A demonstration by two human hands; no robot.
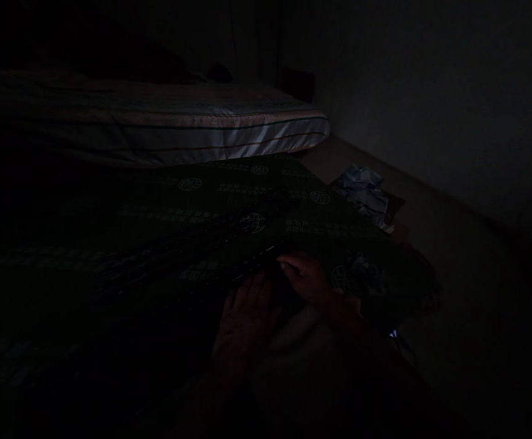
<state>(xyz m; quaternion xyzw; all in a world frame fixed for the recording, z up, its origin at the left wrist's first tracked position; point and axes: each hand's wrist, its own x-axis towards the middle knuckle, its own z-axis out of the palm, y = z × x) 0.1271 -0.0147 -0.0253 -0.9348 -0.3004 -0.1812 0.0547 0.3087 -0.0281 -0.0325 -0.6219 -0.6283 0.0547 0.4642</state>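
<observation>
The scene is very dark. My left hand [245, 314] lies flat, fingers stretched out, on a dark cloth [174, 329] whose edge carries small pale marks. Just to the right, my right hand [307, 277] is closed, thumb and forefinger together at the cloth's edge; what sits between them is too dark to make out. Under the cloth spreads a green sheet [229, 174] printed with white globe emblems and lettering. Another dark strip with pale dots [193, 241] lies on the sheet beyond my hands.
Behind the sheet stands a mattress [248, 134] with a shiny striped side. Crumpled pale plastic or cloth [362, 189] lies on the floor [435, 201] at the right, near the wall [421, 91]. A small dark bundle [366, 271] rests at the sheet's right side.
</observation>
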